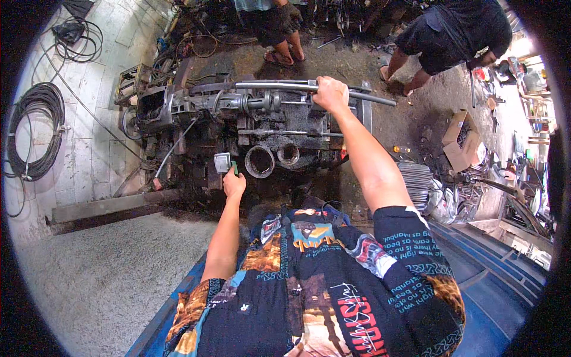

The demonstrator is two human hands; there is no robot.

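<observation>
My left hand [234, 183] is closed round the green handle of a tool [223, 163] with a pale grey, block-like head; its exact kind I cannot make out. It is held over the near side of a dark, greasy lathe-like machine [220, 102], left of two round metal rings [260, 162]. Farther off to the right, my right hand [331, 94] grips a long grey metal bar [372, 98] that lies across the machine's far side. The bar sticks out past the hand on both sides.
Beyond the machine stand two people [279, 24] [449, 35]. A black cable coil [35, 131] hangs on the white wall at left. An open cardboard box [461, 141] and a stack of metal strips [416, 185] lie at right. A blue metal surface [476, 268] is near me.
</observation>
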